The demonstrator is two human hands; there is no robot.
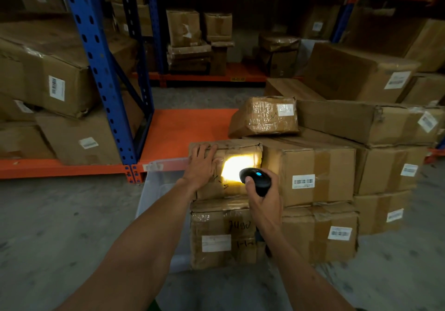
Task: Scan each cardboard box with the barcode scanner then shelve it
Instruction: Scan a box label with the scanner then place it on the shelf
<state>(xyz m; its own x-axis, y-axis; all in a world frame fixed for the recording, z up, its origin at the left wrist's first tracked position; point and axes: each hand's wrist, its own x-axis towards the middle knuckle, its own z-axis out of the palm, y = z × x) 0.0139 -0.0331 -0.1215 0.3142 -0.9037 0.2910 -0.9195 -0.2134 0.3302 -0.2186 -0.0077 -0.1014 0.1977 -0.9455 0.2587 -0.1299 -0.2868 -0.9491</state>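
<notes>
On top of the taped lower box (pixel 222 236), at the front-left corner of the floor stack, sits the cardboard box (pixel 225 168) I am scanning, and I place everything else from it. My left hand (pixel 203 163) lies flat on its upper left corner, fingers spread and extended over the top edge, palm against the near face; it presses rather than grips. My right hand (pixel 263 195) is just in front of the box's near face, fingers curled tight around the handle of the black barcode scanner (pixel 256 180), thumb on its side. A small blue light glows on the scanner's back, and its head points at the box. A bright yellow-white patch of light falls on the near face, washing out whatever label is there, so I cannot read it. Black handwriting shows just below and left of the patch.

To the right of the box, touching it, stands a larger carton (pixel 310 176) with a white barcode label facing me. Behind and above the box, a small tape-wrapped parcel (pixel 263 115) rests tilted on the stack. Left of the box, the edge of a clear plastic bin (pixel 156 185) shows, standing on the concrete floor (pixel 60 226). Beyond the box to the left, the orange shelf deck (pixel 183 130) lies bare beside a blue rack upright (pixel 103 74), with more cartons farther left.
</notes>
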